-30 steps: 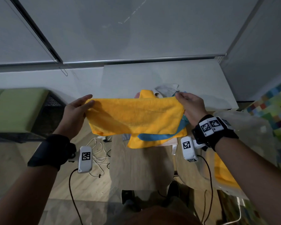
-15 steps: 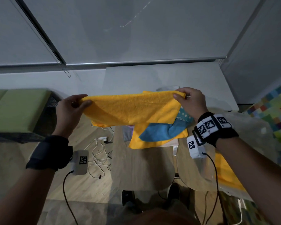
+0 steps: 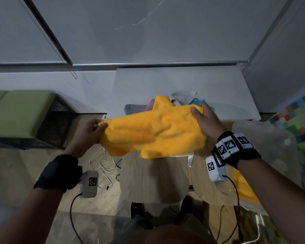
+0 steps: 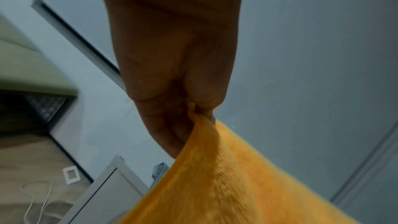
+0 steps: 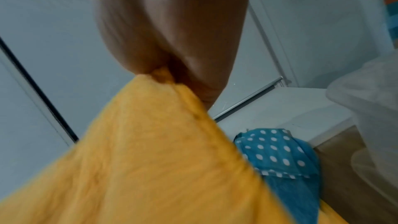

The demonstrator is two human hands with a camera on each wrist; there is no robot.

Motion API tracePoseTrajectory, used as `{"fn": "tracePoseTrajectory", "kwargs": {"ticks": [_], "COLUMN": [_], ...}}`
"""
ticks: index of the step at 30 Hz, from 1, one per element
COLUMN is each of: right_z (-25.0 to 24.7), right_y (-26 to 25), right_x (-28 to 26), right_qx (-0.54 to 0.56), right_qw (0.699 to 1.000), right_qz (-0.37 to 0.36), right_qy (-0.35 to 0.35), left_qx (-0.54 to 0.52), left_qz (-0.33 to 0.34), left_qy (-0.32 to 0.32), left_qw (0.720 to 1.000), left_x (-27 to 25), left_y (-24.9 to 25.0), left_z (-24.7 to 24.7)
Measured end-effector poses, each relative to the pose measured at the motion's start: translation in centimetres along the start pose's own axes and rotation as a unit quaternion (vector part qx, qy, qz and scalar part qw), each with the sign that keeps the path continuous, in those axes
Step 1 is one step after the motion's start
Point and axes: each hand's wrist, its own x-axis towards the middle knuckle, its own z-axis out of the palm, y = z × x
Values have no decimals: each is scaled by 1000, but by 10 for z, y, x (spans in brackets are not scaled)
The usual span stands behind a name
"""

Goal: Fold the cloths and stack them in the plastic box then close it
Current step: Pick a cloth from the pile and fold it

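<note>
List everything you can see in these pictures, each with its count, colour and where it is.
yellow cloth: one, held in the air between both hands
cloth pile: several, blue, white, pink, on the white table behind the yellow cloth
polka-dot cloth: one, blue with white dots, in the pile
white table: one, against the wall
plastic box: one, clear, at right
wooden chairs: two, under the hands
green bench: one, at left
cables: white, on the floor
left hand: pinches the cloth's left edge
right hand: pinches its right corner

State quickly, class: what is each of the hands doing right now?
Left hand: closed, pinching one end of the yellow cloth.
Right hand: closed, pinching the cloth's other end.
</note>
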Motion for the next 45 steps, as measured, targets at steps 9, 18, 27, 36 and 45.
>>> {"fn": "tracePoseTrajectory", "kwargs": {"ticks": [9, 18, 27, 36, 45], "right_z": [46, 110, 141, 129, 129], "right_y": [90, 139, 206, 178, 208], "right_x": [-11, -24, -23, -27, -38], "right_qx": [-194, -112, -56, 59, -69], "right_qw": [959, 962, 963, 961, 928], "right_qz": [134, 248, 261, 264, 361], "right_qy": [-158, -32, -32, 65, -53], "left_qx": [101, 151, 113, -24, 87], "left_qz": [-103, -158, -241, -138, -258], "left_qy": [-44, 30, -25, 108, 24], "left_qw": [989, 975, 964, 984, 962], "left_x": [-4, 7, 23, 14, -8], "left_y": [-71, -155, -176, -171, -205], "left_z": [36, 123, 155, 155, 144]}}
